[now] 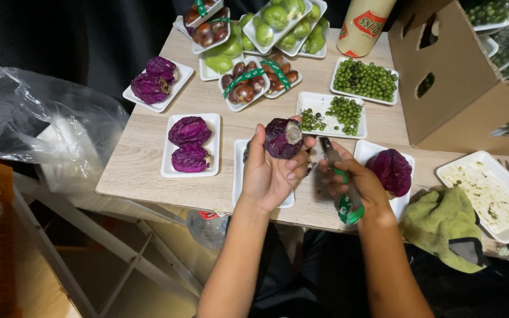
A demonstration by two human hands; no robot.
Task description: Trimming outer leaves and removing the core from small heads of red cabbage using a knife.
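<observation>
My left hand (269,174) grips a small purple cabbage (282,137) with its pale cut stem turned up and to the right, above a white tray (240,154). My right hand (351,179) holds a knife with a green handle (344,189); its blade tip points up toward the cabbage stem. Just right of that hand, another purple cabbage (391,171) sits on a white tray (365,150).
The wooden table (142,153) carries trays of purple cabbages (189,144), green peas (365,79), green fruit (278,20) and brown banded fruit (245,82). A cardboard box (460,82) stands at right, with a green cloth (440,221), a soiled tray (490,194), and a clear plastic bag (36,123) at left.
</observation>
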